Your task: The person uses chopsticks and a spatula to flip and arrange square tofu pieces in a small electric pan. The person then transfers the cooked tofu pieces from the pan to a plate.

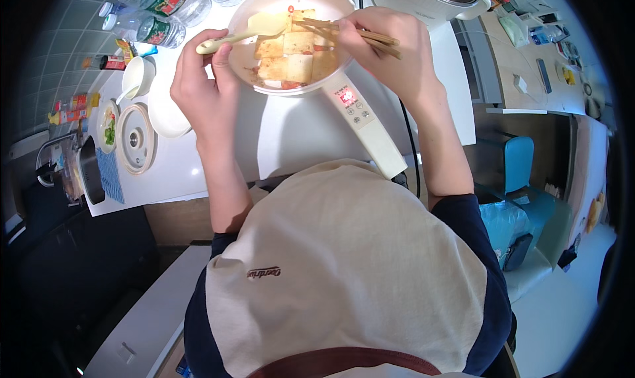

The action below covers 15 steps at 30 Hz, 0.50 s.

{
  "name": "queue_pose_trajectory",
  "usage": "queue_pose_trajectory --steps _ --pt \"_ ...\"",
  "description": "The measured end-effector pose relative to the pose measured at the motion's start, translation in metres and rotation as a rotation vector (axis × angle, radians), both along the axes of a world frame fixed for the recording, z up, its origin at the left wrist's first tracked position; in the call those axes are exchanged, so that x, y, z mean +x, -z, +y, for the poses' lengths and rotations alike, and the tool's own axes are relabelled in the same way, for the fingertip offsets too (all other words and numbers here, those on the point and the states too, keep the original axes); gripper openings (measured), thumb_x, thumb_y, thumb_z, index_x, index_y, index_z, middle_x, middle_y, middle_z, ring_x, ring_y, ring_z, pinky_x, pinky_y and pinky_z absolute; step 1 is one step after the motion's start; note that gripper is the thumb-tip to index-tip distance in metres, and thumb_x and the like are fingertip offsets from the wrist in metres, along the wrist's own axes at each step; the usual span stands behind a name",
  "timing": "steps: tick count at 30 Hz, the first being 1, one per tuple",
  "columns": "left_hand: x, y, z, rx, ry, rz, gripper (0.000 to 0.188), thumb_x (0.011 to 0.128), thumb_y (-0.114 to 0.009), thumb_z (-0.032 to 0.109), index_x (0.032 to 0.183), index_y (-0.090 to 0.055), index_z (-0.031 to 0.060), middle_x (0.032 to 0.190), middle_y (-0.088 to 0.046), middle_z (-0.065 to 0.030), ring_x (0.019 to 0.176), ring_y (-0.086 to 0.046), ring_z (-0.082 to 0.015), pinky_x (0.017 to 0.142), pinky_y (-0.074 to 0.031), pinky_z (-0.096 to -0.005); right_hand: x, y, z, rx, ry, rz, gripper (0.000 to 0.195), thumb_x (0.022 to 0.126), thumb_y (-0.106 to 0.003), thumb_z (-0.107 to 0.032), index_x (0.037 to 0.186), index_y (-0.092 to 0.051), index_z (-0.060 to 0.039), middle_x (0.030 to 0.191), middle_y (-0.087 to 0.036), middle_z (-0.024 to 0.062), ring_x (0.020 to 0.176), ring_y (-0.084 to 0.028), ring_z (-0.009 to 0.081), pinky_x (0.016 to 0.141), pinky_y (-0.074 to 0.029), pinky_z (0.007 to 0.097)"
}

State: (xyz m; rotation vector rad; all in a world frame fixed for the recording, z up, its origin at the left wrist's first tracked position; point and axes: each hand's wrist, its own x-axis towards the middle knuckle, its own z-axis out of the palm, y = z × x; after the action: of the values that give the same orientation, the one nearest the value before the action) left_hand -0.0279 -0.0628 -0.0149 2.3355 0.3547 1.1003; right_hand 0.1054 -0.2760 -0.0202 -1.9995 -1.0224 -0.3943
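Note:
A cream electric frying pan [238,66] holds several browned tofu slices [298,42] with bits of red pepper among them. My left hand [206,75] grips a pale yellow spatula [265,25], whose blade rests over the slices at the pan's left side. In my right hand [392,45] is a pair of wooden chopsticks [373,36]; their tips reach in over the upper slices near the spatula blade. The pan's handle [367,125] points towards me, with buttons and a lit red display.
Left of the pan stand plastic water bottles [156,31], a white bowl [139,75], a white plate [166,107], a round lid [135,139] and a plate with greens [105,125]. A sink [92,172] lies beyond. A white pot [421,1] stands at the upper right; a black cord [411,140] runs beside the handle.

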Motion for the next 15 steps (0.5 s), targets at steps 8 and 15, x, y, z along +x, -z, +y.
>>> queue_pose_trajectory --steps 8,15 --pt "-0.0037 0.0067 0.0015 -0.071 0.011 -0.147 0.013 0.091 -0.069 0.002 0.103 -0.070 0.0010 0.096 -0.074 -0.0099 0.079 -0.071 -0.0189 0.070 -0.056 -0.0296 -0.0027 -0.0080 -0.0017 0.077 0.025 -0.020 0.025 0.092 -0.067 -0.026 0.077 -0.076 -0.0082 0.069 -0.070 0.0082 0.057 -0.066 0.0271 0.051 -0.050 0.0361" --pt "-0.0089 -0.0027 -0.0043 -0.006 -0.009 0.038 0.012 0.098 -0.064 0.003 0.108 -0.066 -0.0031 0.101 -0.074 -0.0140 0.089 -0.075 -0.0200 0.079 -0.060 -0.0301 -0.0006 -0.0012 -0.0026 0.004 0.029 -0.037 0.025 0.091 -0.068 -0.025 0.076 -0.075 -0.0068 0.067 -0.068 0.0090 0.056 -0.065 0.0281 0.050 -0.049 0.0365"
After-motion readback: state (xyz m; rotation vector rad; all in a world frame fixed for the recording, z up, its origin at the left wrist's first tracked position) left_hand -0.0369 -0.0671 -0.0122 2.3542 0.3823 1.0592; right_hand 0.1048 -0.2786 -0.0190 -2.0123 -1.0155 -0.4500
